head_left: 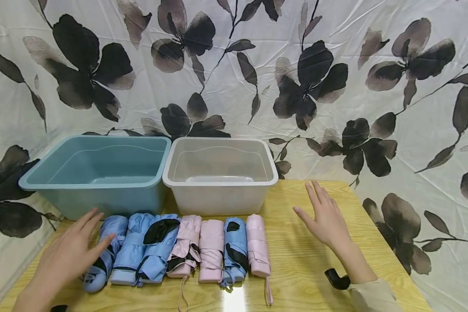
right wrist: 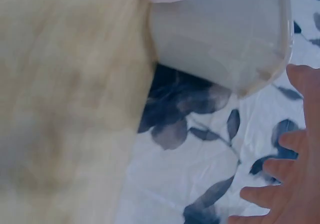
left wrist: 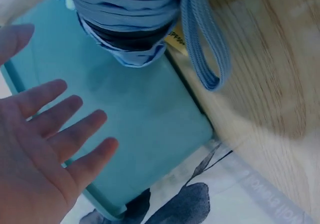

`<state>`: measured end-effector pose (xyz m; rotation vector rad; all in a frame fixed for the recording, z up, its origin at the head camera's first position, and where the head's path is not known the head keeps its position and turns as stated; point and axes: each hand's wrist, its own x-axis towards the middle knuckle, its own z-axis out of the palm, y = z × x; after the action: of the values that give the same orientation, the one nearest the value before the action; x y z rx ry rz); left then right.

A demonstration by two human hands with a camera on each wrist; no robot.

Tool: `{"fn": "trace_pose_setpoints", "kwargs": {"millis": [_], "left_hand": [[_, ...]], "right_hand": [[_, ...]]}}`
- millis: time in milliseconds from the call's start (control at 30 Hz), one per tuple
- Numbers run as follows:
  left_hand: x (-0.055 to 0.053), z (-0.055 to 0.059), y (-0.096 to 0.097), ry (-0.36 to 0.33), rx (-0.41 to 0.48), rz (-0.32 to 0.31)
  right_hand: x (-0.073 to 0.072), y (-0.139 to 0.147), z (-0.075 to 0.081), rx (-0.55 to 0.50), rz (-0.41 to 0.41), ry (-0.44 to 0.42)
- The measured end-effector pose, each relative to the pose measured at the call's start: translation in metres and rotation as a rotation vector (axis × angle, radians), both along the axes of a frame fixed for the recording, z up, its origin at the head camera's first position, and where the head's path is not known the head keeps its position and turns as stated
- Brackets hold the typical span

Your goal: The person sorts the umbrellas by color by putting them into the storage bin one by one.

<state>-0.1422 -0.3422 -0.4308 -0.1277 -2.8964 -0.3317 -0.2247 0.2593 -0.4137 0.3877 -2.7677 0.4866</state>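
Several folded umbrellas lie in a row on the wooden table: three blue ones [head_left: 130,255] at the left, two pink ones [head_left: 211,247], a blue one [head_left: 234,234], then a pink one [head_left: 257,242] at the right end. My left hand [head_left: 68,249] hovers by the leftmost blue umbrella [head_left: 95,279], fingers spread, overlapping it in the head view. In the left wrist view, that hand holds nothing and a blue umbrella [left wrist: 132,9] with a wrist loop shows beyond the fingertips. Right of the row, my right hand [head_left: 325,216] is held out over the table with fingers extended and nothing in it.
Behind the umbrellas stand a blue-green bin [head_left: 101,201] and, beside it, a whitish bin [head_left: 218,201], with no items visible inside either. The table's [head_left: 296,277] right edge runs beyond my right hand. A floral cloth [head_left: 249,104] hangs behind.
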Motion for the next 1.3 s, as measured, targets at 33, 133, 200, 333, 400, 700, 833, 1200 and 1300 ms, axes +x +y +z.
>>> {"fn": "trace_pose_setpoints", "kwargs": {"millis": [33,133,200,333,400,700,833,1200,1300], "left_hand": [[-0.001,0.001,0.000,0.002,0.010,-0.003],[-0.005,0.002,-0.001,0.000,0.034,-0.010],[-0.006,0.001,-0.003,0.005,0.052,-0.022],[-0.007,-0.003,-0.006,0.008,0.057,-0.051],[-0.008,-0.005,-0.007,-0.019,0.051,-0.056],[-0.018,-0.013,-0.014,-0.143,0.042,-0.040],[-0.023,-0.016,-0.013,-0.184,0.039,-0.045],[-0.039,-0.022,-0.013,-0.234,0.129,-0.065],[-0.041,-0.023,-0.014,-0.248,0.190,-0.065]], "right_hand": [[-0.004,-0.003,0.004,-0.013,0.015,0.012],[-0.016,-0.013,0.016,-0.037,0.064,0.035],[-0.025,-0.020,0.025,-0.042,0.094,0.039],[-0.042,-0.035,0.036,-0.034,0.147,0.021],[-0.051,-0.042,0.040,-0.023,0.171,0.008],[-0.082,-0.066,0.049,0.075,0.221,-0.083],[-0.090,-0.072,0.048,0.104,0.234,-0.109],[-0.096,-0.076,0.042,0.137,0.231,-0.137],[-0.097,-0.077,0.044,0.145,0.238,-0.142]]}}
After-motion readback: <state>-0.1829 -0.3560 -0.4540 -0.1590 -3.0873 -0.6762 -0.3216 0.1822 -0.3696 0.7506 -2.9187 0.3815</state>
